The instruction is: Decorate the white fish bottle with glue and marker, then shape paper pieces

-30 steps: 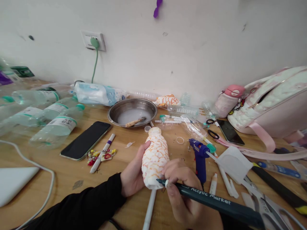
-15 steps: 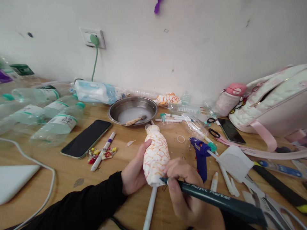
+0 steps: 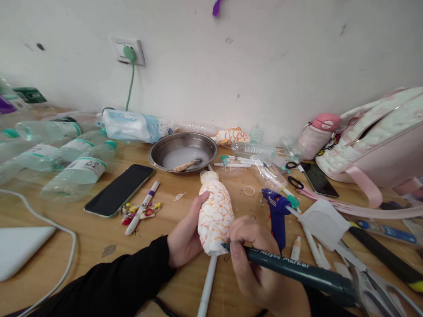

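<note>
My left hand (image 3: 187,235) is wrapped round the left side of a white bottle-shaped craft piece (image 3: 216,207) with orange scale lines drawn over it. A white stick (image 3: 208,286) comes out of its near end toward me. In my right hand (image 3: 257,264) is a dark green acrylic marker (image 3: 297,266), pinched between thumb and fingers. The marker's tip is at the lower right edge of the craft piece, touching it or very close. Part of the piece's right side is covered by my right fingers.
A metal bowl (image 3: 183,152) with cloudy liquid and a wooden-handled brush stands behind. Left lie a phone (image 3: 119,190), a white marker (image 3: 142,209) and several plastic bottles (image 3: 84,169). On the right are a blue glue gun (image 3: 277,215), scissors (image 3: 373,281), a cutter (image 3: 383,255) and a backpack (image 3: 386,141).
The marker has swung slightly, its back end now higher and further left, while its tip stays by the lower edge. The craft piece has barely shifted in my left hand.
</note>
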Motion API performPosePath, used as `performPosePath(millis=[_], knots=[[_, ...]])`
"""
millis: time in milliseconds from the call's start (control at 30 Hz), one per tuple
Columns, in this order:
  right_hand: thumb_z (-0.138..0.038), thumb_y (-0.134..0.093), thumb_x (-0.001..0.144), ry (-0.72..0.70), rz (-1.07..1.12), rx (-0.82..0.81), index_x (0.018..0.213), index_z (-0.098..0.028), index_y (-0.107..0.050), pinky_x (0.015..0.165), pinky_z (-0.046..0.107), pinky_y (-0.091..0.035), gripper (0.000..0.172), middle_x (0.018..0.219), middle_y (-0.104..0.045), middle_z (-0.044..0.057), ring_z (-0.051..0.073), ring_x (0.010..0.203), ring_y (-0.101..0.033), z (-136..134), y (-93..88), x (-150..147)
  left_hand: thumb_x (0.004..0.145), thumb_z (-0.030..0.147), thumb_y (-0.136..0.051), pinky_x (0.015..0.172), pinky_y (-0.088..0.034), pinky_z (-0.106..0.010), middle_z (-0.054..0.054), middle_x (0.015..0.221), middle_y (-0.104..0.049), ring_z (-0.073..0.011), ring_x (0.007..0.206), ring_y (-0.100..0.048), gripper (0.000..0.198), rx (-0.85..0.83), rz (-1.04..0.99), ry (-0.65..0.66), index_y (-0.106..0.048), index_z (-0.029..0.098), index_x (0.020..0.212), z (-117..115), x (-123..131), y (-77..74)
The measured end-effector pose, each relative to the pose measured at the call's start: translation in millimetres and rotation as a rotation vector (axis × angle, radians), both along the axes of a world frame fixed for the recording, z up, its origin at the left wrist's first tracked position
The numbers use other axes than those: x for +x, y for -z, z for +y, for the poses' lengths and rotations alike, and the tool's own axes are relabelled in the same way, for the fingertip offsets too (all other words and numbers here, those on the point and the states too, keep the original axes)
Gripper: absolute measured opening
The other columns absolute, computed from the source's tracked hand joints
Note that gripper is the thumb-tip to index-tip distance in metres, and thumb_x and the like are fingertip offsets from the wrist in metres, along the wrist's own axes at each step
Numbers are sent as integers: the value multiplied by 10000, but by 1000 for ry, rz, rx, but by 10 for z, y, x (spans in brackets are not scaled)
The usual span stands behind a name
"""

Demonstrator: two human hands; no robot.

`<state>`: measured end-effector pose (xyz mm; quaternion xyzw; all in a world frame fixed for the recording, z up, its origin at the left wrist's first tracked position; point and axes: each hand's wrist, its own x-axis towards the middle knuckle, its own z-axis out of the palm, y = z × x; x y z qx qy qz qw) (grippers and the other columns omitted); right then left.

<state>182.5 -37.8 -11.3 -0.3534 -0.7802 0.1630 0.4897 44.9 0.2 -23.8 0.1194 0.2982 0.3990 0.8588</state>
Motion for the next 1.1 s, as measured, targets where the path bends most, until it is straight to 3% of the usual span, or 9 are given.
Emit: performPosePath(millis=[400,1100], knots=[[-51,-415,795,-78,47,-17,856,-204,-455,634,330,-486,171,742,-519,26,165,716,-544,4,14,-2,873,441,-381,907,-411,-368,-133,870,-722,-261,922,-640,515,-16,26,-25,-515,41,1169,4,7,-30],[-100,-439,778,-65,-18,103,773,-206,-434,581,310,-444,107,657,-497,3,159,631,-505,35,37,-40,865,440,-405,878,-440,-346,-138,889,-725,-258,918,-649,492,-17,-11,-8,-554,43,1116,-2,-11,6]])
